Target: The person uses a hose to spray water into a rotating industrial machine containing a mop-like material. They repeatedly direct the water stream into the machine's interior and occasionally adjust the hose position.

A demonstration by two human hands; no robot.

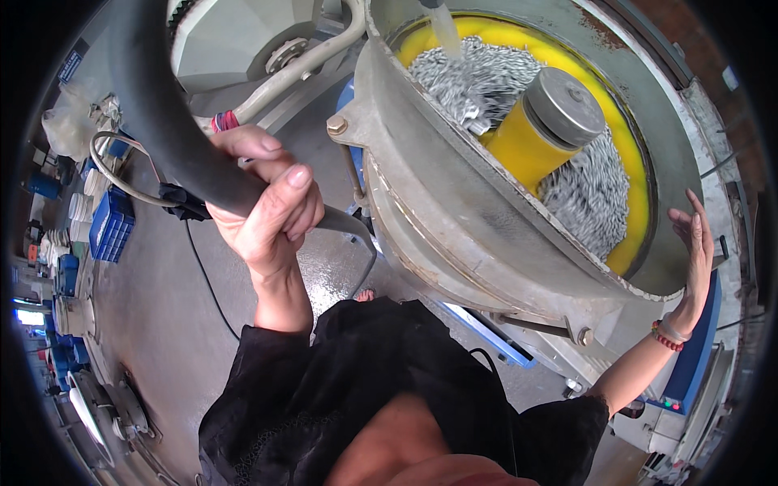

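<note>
My left hand is wrapped round a thick black hose, which arches up close to the camera and also trails down behind the hand. My right hand, fingers stretched, rests against the outer rim of a large round metal tub. Inside the tub is a yellow lining. Many small grey-white pieces, partly blurred, fill it round a yellow central post with a metal cap. Water streams onto the pieces from a nozzle at the top edge.
A pale metal pipe with a red tie runs beside the tub. On the left, a blue crate stands on the grey floor, and a thin black cable crosses it. A blue panel with small lights is below my right arm.
</note>
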